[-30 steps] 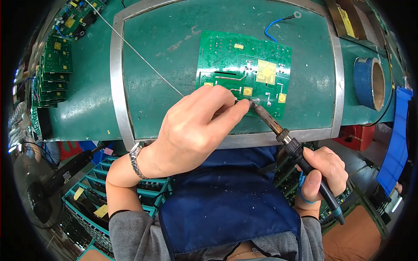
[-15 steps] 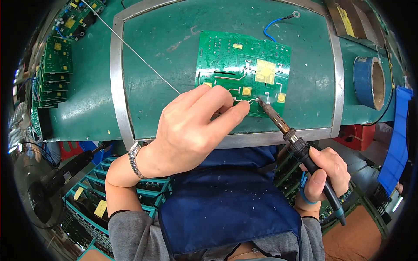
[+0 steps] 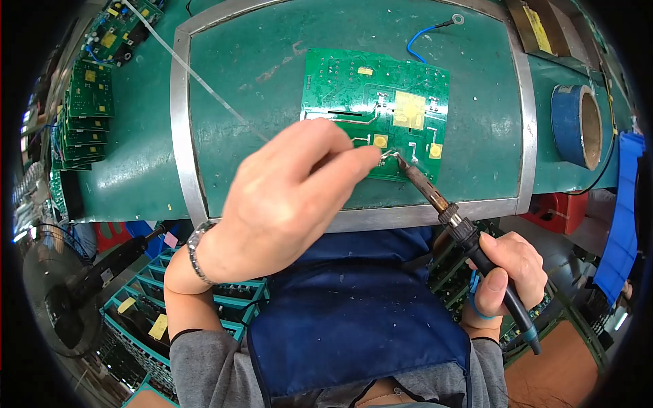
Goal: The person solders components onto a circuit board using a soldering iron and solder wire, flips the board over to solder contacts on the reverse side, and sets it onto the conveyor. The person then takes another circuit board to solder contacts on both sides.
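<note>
A green circuit board with yellow patches lies on the green bench mat. My right hand is wrapped round the black handle of a soldering iron, its tip touching or just over the joints by the board's near edge. Over the board's near left part, my left hand pinches a thin solder wire. That wire runs in from the upper left and passes behind the hand. Its end seems close to the iron's tip, but the fingers partly hide it.
A metal frame borders the mat. Beyond the board lies a blue lead with a ring terminal. Stacked circuit boards stand at left, a blue tape roll at right. Below left are a teal rack of boards and a dark fan.
The board has shifted slightly left. My left hand has drawn a little left, and the solder wire looks blurred from movement. The iron's tip has moved slightly left as well.
</note>
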`<state>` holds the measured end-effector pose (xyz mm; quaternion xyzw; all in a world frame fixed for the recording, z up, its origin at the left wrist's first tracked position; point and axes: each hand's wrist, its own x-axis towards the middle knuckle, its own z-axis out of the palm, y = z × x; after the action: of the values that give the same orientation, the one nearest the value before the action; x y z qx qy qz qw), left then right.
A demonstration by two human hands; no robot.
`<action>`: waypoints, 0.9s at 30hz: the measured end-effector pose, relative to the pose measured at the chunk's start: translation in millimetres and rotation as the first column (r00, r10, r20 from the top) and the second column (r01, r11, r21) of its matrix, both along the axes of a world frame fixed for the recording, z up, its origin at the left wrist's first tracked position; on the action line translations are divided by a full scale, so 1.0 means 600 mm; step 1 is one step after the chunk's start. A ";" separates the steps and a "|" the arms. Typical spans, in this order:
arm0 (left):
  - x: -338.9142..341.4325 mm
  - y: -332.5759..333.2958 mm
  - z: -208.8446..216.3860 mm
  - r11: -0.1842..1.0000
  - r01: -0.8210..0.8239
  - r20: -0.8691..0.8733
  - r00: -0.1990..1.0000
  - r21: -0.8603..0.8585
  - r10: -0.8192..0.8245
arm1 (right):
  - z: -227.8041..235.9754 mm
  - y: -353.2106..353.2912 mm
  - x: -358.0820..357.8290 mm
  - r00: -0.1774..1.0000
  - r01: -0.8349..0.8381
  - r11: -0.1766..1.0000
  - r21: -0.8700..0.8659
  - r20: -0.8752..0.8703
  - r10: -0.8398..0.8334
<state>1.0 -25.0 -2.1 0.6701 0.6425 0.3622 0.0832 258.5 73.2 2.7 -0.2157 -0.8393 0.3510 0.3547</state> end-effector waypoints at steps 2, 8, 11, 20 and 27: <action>-0.012 -0.002 0.021 0.997 0.033 -0.128 0.991 -0.064 -0.041 | 0.000 0.003 0.001 1.000 -0.010 1.000 -0.006 -0.001 0.010; 0.017 -0.036 0.021 0.946 0.223 -0.042 0.970 -0.235 -0.239 | 0.013 0.012 -0.007 0.989 -0.145 0.983 0.109 0.017 0.145; 0.023 -0.034 0.016 0.927 0.270 0.190 0.956 -0.259 -0.225 | 0.010 0.013 0.003 0.995 -0.098 0.989 0.109 -0.008 0.100; 0.009 0.028 -0.014 0.999 0.016 0.070 0.997 -0.030 -0.014 | 0.004 0.005 0.002 0.996 0.087 0.996 0.030 0.025 -0.088; 0.016 0.030 -0.022 0.999 -0.016 0.091 0.996 -0.034 0.019 | -0.005 0.012 -0.002 0.998 0.062 0.998 0.018 0.007 -0.063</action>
<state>10.5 -7.2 -15.4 0.6458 0.6498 0.3824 0.1204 257.1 80.1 0.0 -0.2401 -0.8366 0.3316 0.3640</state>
